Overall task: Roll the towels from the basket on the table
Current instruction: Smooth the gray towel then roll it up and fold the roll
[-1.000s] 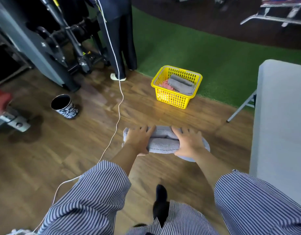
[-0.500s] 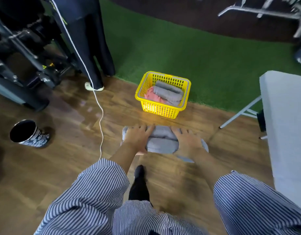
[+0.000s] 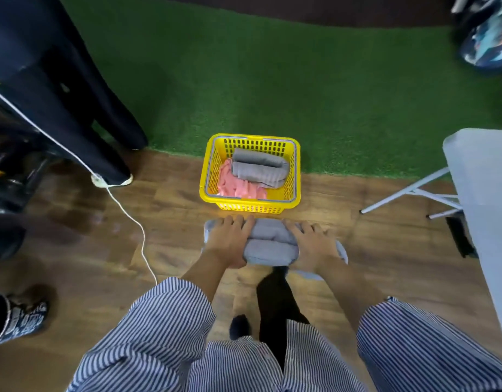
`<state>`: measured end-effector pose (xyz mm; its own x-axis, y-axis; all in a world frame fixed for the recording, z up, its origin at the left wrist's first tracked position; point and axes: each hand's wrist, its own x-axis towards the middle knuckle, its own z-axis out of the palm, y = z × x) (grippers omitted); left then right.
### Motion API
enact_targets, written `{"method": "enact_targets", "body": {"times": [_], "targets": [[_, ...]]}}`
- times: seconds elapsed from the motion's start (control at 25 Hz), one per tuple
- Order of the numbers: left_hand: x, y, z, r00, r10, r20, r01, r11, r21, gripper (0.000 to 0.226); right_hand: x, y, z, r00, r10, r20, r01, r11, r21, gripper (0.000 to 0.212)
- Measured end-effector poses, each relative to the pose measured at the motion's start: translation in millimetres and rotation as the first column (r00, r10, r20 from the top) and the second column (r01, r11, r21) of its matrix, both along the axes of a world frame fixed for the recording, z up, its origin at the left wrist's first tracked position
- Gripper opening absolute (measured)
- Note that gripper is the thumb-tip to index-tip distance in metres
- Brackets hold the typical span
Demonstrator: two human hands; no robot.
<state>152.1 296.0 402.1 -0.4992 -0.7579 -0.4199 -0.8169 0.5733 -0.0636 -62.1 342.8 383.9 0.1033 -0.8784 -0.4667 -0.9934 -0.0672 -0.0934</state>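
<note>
Both hands press on a grey towel (image 3: 271, 244) at mid-frame on the wooden floor (image 3: 102, 250): the left hand (image 3: 230, 244) and right hand (image 3: 312, 246) lie with fingers fairly straight, flat over the roll's ends. Just above, the yellow basket (image 3: 251, 206) holds rolled grey towels (image 3: 259, 169) and a pink towel (image 3: 238, 188). A grey bench (image 3: 481, 176) stands at right.
</note>
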Motion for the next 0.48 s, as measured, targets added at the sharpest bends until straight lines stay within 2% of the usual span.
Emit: {"method": "enact_targets", "body": {"times": [0.24, 0.36, 0.48], "targets": [[-30, -130, -41, 0.998, 0.053, -0.036, -0.051, 0.997, 0.066, 0.097, -32, -135, -37, 1.0, 0.011, 0.012, -0.012, 0.999, 0.047, 0.105], [-36, -198, -74, 0.994, 0.038, -0.103, -0.037, 0.999, 0.009, 0.104, -42, -199, -61, 0.999, -0.041, 0.035, 0.039, 0.999, 0.038, 0.097], [-39, -280, -120, 0.989, 0.027, -0.143, -0.031, 0.999, -0.026, 0.103, -49, -274, -108, 0.992, -0.095, 0.084, 0.094, 0.995, 0.02, 0.101]]}}
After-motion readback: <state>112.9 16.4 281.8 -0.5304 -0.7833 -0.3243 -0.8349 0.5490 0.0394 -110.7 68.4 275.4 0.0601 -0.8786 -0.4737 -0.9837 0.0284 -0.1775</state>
